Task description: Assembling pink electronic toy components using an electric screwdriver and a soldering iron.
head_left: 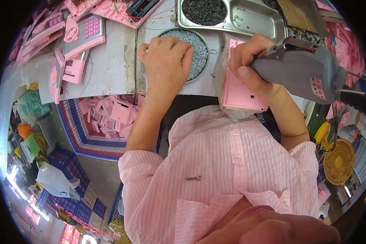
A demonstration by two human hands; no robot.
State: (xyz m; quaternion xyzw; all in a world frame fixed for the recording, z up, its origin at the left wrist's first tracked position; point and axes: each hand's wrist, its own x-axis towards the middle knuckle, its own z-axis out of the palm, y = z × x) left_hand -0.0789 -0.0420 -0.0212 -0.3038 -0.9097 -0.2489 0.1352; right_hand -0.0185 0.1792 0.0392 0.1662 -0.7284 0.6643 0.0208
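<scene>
My left hand [166, 59] is over the near-left part of a round metal dish [208, 61] of small silvery screws [197, 42]. Its fingers are curled in, and whatever they may pinch is hidden. With my right hand [252, 61] I grip the front end of a grey electric screwdriver [297, 73], whose body lies off to the right. The screwdriver's tip is hidden by my fingers. Beneath that hand a flat pink plastic casing [242, 95] rests on a clear plastic bag [234, 114] at the table's near edge, close to my shirt.
A steel tray [254, 20] with dark screws stands at the far side. Pink toy-phone-like casings [89, 34] with wires pile up at the far left, more pink parts [345, 44] at the right. Below the table edge sits a striped basket [79, 134] of pink pieces.
</scene>
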